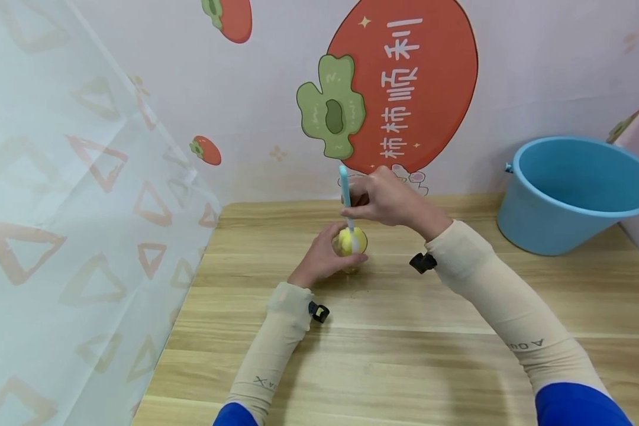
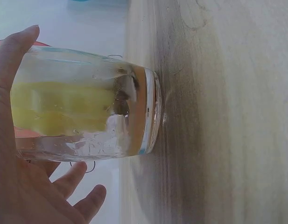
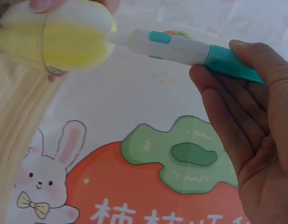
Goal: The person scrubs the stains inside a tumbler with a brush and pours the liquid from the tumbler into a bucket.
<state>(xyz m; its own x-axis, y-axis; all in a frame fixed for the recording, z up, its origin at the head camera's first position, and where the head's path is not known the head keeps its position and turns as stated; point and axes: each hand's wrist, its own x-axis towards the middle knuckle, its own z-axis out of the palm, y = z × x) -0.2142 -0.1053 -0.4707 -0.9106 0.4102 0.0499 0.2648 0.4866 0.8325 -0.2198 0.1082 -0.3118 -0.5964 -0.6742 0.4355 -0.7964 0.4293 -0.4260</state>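
My left hand [image 1: 322,254] grips a clear drinking glass [image 2: 144,109] around its side, thumb on one side and fingers on the other. Its base is at the tabletop; whether it touches is hard to tell. Inside the glass is the yellow and white sponge head [image 3: 73,42] of a cup brush, partly sticking out of the rim. Above it, my right hand [image 1: 391,198] pinches the teal end of the brush's white and teal handle [image 3: 181,49] between thumb and fingers. In the head view the brush stands nearly upright.
A blue bucket [image 1: 548,222] stands on the wooden table [image 1: 404,355] at the back right. Behind the table hangs a backdrop [image 1: 266,106] printed with persimmons, and a pale patterned sheet [image 1: 101,236] borders the left side.
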